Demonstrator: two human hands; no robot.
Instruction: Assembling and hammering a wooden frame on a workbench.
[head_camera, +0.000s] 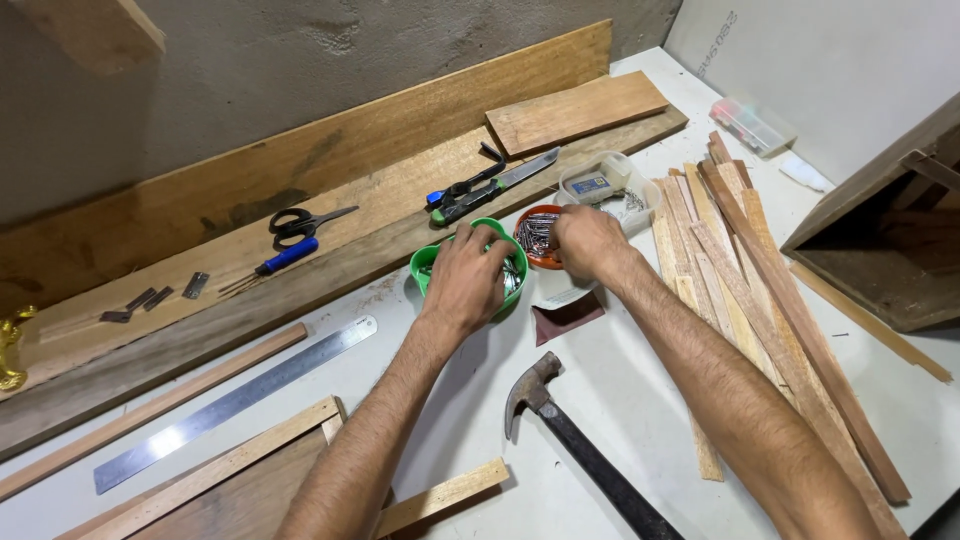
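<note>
My left hand (465, 277) rests palm down over a green round tub (428, 262) of nails, fingers spread on its rim and contents. Just to the right, my right hand (590, 243) reaches into a small orange bowl (530, 225) holding nails, its fingertips bent down at the bowl's right edge. Whether either hand pinches a nail is hidden by the fingers. Both bowls stand on the white bench, touching each other.
A claw hammer (560, 420) lies near me. Thin wood strips (740, 270) pile at right. A steel ruler (235, 400), scissors (298, 224), blue screwdriver (285, 257), green-handled pliers (470, 190), clear plastic container (605, 185), long planks (300, 180) and a wooden box (890, 240) surround the bowls.
</note>
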